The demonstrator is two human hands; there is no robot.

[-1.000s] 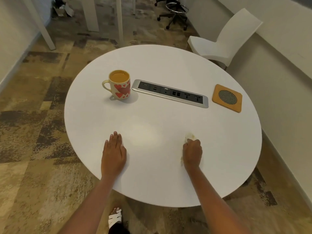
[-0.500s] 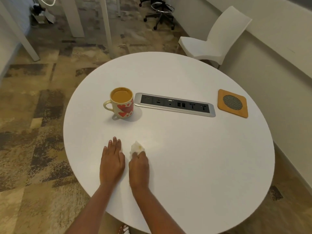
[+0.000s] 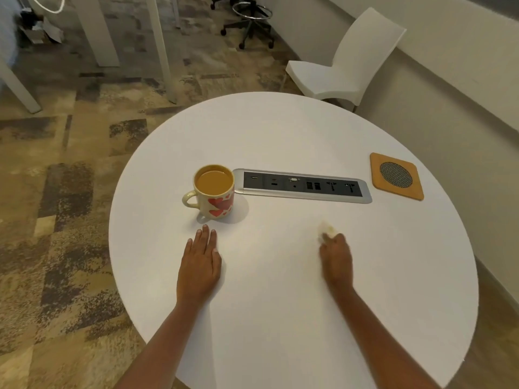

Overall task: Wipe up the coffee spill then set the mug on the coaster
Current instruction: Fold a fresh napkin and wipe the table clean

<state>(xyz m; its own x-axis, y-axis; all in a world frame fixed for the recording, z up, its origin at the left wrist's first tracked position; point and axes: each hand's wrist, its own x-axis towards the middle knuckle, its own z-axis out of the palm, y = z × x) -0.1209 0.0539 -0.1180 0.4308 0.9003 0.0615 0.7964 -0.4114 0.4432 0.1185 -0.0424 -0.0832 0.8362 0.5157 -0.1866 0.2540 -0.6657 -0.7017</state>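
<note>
Mug (image 3: 214, 191), heart-patterned and full of coffee, stands on the round white table (image 3: 280, 318), touching the left end of the inset socket strip (image 3: 304, 185). We see the left hand (image 3: 200, 265) flat and spread just before it; the blurred right hand (image 3: 335, 255) is closed around a stained tissue (image 3: 326, 228). Coaster (image 3: 396, 175) lies at the far right, unoccupied.

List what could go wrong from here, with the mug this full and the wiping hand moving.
1. The mug is filled nearly to the brim, so carrying it to the coaster could slop coffee.
2. It stands right beside the socket panel, and the direct route passes over it; a spill could reach the outlets.
3. The right hand holds only a small tissue wad, blurred here, which may smear rather than absorb.
</note>
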